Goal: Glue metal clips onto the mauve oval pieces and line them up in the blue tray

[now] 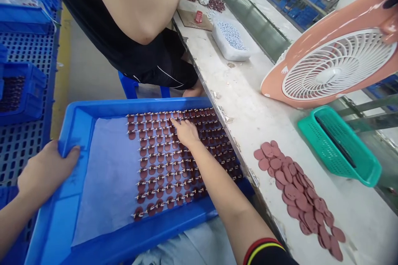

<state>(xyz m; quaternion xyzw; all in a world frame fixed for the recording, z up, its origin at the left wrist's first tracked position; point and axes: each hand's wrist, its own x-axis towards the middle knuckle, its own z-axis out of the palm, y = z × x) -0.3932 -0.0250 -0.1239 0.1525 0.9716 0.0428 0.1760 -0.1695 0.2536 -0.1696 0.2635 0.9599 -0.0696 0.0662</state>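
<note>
A blue plastic tray point(93, 109) rests on my lap, lined with pale paper and holding several rows of dark red discs with metal clips point(161, 165). My left hand point(46, 172) grips the tray's left rim, thumb inside the wall. My right hand point(185, 131) reaches into the tray and lies flat on the discs near the upper rows, fingers stretched out. A loose trail of plain red discs point(295, 190) lies on the white workbench point(248, 107) to the right.
A pink fan point(336, 58) leans over the bench, beside a green basket point(342, 149). A white tray of small pieces point(231, 39) sits farther back. A seated person in black point(133, 20) works ahead. Blue crates point(21, 91) stand at left.
</note>
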